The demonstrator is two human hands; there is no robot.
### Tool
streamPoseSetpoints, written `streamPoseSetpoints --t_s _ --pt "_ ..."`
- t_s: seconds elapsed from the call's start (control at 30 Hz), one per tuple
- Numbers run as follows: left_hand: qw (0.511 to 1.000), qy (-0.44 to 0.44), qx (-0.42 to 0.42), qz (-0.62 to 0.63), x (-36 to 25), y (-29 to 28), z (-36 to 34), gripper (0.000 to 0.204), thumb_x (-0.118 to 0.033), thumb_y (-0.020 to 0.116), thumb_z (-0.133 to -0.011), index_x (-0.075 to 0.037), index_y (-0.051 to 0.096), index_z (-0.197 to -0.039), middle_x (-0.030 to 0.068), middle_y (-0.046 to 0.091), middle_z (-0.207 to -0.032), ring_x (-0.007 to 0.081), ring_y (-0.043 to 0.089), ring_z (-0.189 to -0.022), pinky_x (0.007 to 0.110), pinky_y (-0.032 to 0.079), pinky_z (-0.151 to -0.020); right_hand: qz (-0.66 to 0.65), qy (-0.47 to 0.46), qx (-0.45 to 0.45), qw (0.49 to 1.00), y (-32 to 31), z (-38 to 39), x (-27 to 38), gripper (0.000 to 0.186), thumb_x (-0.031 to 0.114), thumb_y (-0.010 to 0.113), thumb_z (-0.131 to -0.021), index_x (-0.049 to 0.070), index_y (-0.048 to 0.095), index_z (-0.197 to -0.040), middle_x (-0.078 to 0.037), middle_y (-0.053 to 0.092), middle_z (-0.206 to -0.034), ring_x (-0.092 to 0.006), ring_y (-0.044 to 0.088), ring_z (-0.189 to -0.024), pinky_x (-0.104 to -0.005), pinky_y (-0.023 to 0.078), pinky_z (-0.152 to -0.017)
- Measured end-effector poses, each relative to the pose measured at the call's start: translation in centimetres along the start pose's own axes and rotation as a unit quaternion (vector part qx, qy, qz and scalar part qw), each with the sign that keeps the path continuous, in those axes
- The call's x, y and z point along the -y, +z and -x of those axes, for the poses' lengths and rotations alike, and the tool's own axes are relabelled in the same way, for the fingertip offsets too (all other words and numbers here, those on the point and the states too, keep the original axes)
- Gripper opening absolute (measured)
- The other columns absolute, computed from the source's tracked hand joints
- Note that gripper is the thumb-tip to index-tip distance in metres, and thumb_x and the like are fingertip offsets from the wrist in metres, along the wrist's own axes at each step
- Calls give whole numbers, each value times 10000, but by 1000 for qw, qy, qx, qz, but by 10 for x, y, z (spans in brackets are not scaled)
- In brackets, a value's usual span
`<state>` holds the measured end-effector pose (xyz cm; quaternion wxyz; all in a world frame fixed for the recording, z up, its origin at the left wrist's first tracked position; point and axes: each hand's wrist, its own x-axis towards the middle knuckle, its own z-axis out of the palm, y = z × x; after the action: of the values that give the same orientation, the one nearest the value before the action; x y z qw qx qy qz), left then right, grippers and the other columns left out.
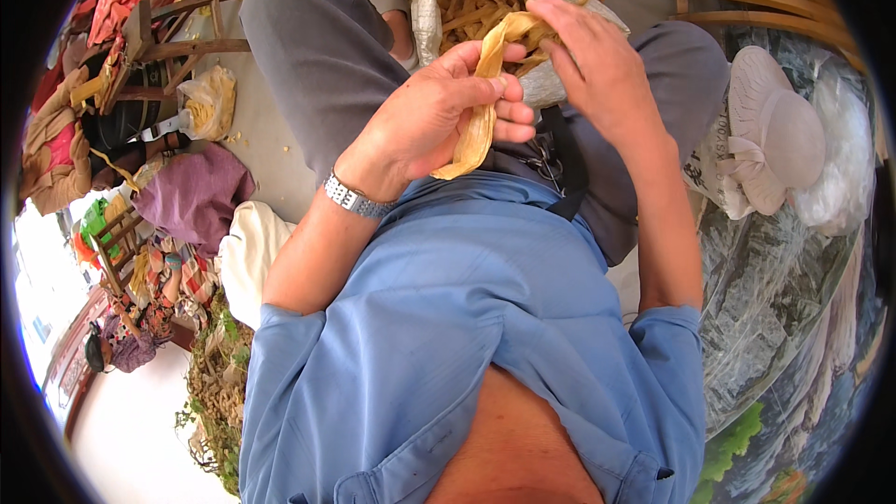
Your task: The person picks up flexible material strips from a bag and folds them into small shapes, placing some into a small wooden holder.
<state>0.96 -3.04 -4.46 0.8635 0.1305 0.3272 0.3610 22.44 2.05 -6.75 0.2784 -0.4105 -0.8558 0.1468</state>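
A long, flat, yellowish dried strip (477,138) is stretched between my two hands above my lap. My left hand (446,101), with a metal watch on its wrist, pinches the strip between thumb and fingers, and one end hangs below toward my waist. My right hand (597,61) closes round the strip's upper part, its thumb and fingers curled about it. Just beyond the hands, between my knees, stands an open white woven sack (428,14) holding many similar strips (481,7). My right hand covers part of the sack's rim.
At the far left are a wooden chair (191,54) and a plastic bag (207,98) of yellow pieces. Another person's sandalled foot (397,23) rests near the sack. On the right lie a pale sun hat (775,131) and clear plastic sheeting (765,289). Other seated people appear at the left.
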Motion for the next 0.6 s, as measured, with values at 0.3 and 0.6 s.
streamPoseSetpoints --t_s 0.3,0.6 --pt "998 28 -46 11 4 -6 -6 319 -42 480 -1013 38 484 -1322 135 612 -1171 202 665 -995 326 571 -880 -162 -49 45 985 -14 35 69 511 43 706 -787 113 622 -1286 -57 609 -1319 -276 572 -1237 -443 417 -1057" --pt "998 0 -23 61 9 0 -2 299 -180 518 -1054 26 538 -1270 100 647 -999 169 671 -851 309 589 -719 -56 -148 -36 987 0 37 77 128 164 703 -793 151 721 -920 17 677 -1049 -181 614 -1113 -425 417 -1038"
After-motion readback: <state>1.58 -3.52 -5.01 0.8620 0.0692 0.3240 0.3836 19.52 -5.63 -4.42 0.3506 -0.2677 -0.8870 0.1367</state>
